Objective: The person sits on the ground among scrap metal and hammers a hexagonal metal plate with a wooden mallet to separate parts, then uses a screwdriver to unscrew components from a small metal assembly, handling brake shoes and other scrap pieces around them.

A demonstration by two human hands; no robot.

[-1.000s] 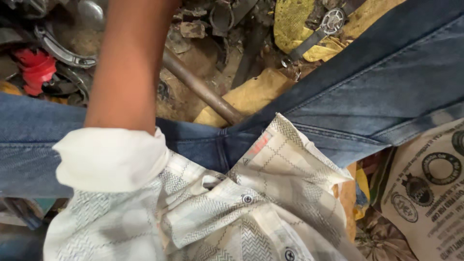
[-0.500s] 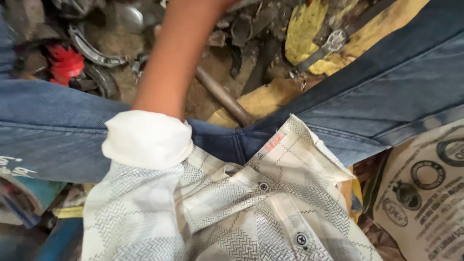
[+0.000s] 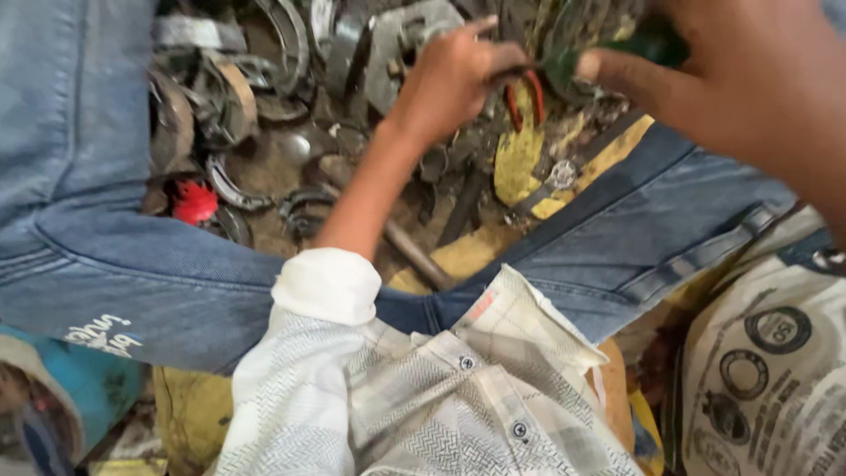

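Both hands meet over the scrap-metal pile

Up at the top centre, the left hand [image 3: 454, 75] reaches into a heap of curved metal parts [image 3: 220, 106], its fingers curled around a thin dark rod with the index finger sticking out. Just beside it, the right hand [image 3: 731, 84] fills the upper right of the frame, closed on a dark green tool [image 3: 617, 48] that is too blurred to name. Below them lies a red-handled piece [image 3: 529, 97] on yellow scraps [image 3: 520, 163]. Blue jeans [image 3: 159, 273] frame the pile, with a red cap [image 3: 194, 201] at mid left.
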